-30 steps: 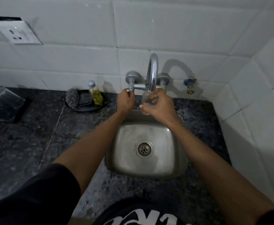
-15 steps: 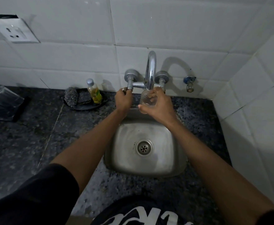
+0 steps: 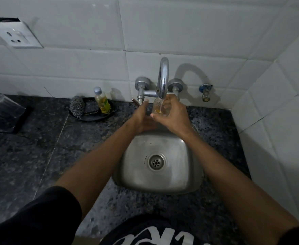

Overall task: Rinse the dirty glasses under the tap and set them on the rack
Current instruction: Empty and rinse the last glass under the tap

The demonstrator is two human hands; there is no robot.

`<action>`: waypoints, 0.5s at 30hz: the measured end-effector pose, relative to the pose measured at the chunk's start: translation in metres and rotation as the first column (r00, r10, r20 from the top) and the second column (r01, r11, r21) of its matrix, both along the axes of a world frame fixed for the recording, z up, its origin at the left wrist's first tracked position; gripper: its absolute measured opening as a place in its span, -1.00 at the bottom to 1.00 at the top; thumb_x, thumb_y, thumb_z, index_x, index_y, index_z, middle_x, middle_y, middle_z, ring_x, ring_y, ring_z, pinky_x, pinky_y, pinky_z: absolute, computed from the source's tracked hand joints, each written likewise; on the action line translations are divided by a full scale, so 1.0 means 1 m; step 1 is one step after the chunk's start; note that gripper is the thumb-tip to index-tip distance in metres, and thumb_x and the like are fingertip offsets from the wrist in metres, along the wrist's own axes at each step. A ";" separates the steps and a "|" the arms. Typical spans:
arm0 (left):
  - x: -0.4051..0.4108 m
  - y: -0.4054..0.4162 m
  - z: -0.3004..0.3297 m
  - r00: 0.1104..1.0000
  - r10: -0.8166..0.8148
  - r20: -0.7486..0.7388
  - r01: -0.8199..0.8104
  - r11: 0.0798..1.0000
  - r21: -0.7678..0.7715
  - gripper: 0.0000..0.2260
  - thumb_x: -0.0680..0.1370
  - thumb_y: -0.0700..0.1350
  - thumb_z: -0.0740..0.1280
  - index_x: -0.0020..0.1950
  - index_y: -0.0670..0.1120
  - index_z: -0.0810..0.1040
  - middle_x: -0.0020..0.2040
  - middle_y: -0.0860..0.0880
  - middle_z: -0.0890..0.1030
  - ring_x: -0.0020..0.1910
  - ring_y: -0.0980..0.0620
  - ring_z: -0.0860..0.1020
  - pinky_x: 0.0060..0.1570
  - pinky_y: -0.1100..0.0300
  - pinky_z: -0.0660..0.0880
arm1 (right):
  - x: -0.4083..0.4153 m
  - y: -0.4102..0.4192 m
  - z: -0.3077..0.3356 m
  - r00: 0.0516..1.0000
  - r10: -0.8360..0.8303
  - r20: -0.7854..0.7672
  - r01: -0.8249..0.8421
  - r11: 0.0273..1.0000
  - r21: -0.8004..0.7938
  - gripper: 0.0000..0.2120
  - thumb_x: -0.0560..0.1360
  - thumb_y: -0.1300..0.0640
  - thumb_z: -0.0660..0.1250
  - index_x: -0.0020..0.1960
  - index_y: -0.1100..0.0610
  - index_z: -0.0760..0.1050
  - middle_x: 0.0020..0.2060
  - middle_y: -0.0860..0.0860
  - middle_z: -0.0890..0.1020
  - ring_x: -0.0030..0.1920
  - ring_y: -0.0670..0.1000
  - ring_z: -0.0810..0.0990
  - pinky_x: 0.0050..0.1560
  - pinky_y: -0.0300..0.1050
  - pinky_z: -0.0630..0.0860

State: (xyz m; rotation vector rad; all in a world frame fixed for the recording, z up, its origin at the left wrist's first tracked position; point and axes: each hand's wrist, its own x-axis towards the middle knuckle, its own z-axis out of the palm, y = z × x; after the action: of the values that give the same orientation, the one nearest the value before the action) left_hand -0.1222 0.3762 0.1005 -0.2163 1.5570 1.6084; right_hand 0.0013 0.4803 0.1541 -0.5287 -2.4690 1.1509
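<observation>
We find one glass [image 3: 160,107] directly under the tap [image 3: 163,77], water running in — right hand [image 3: 173,114] wrapped round it, left hand [image 3: 143,119] loose beside, holding nothing. Rinse under way; racking (rack [image 3: 2,112] far left of the tap) remains.

A dark speckled stone counter [image 3: 39,147] is carrying everything. A steel sink [image 3: 163,183] is sitting sunk into it directly below the hand gripping the glass. Left of that grip, a black dish [image 3: 95,117] is resting by the wall. Farther left, at the edge, a rack [image 3: 2,119] is standing.
</observation>
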 end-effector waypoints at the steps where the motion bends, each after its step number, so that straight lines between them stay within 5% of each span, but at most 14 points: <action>1: 0.007 0.000 0.002 0.988 -0.119 0.097 0.113 0.991 0.066 -0.48 0.66 0.31 0.23 0.27 -0.11 0.63 -0.06 -0.15 0.75 -0.17 -0.10 0.75 -0.17 0.01 0.69 | 0.000 0.001 0.001 1.000 0.020 -0.008 -0.020 1.000 0.015 -0.35 0.29 -0.14 0.62 0.29 0.01 0.48 0.07 -0.08 0.68 0.07 -0.08 0.67 0.09 0.04 0.66; 6: 0.024 0.012 0.006 0.977 -0.047 0.208 -0.034 0.929 0.369 -0.63 0.74 0.07 0.11 0.12 -0.13 0.62 -0.14 -0.03 0.69 -0.24 0.04 0.66 -0.36 0.23 0.58 | 0.008 0.009 0.002 0.993 0.121 -0.017 -0.114 0.968 0.223 -0.29 0.39 -0.04 0.63 0.45 0.12 0.47 0.31 0.03 0.55 0.31 0.00 0.53 0.32 -0.09 0.53; 10: 0.014 0.013 0.003 0.978 0.104 0.183 -0.172 0.898 0.406 -0.56 0.68 0.11 0.14 0.23 -0.22 0.59 0.02 -0.18 0.63 -0.11 -0.06 0.59 -0.19 0.12 0.55 | 0.022 0.017 -0.001 0.959 0.278 -0.052 -0.191 0.772 0.606 -0.68 0.59 0.10 0.43 0.26 0.27 0.59 0.19 0.16 0.59 0.27 0.17 0.49 0.30 0.02 0.50; 15: 0.011 0.012 -0.003 0.981 0.105 0.165 -0.167 0.890 0.425 -0.48 0.63 0.13 0.30 0.40 -0.25 0.53 0.19 -0.22 0.62 0.07 -0.12 0.64 -0.09 0.06 0.64 | 0.020 0.009 -0.009 0.952 0.306 0.022 -0.280 0.835 0.474 -0.80 0.67 0.17 0.24 0.13 0.25 0.59 0.04 0.14 0.63 0.14 0.11 0.52 0.14 0.12 0.54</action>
State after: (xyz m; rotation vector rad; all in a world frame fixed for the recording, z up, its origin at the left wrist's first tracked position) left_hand -0.1110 0.3883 0.0976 -0.1883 1.0585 1.9651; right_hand 0.0209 0.4893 0.1448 0.0283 -2.7115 0.5950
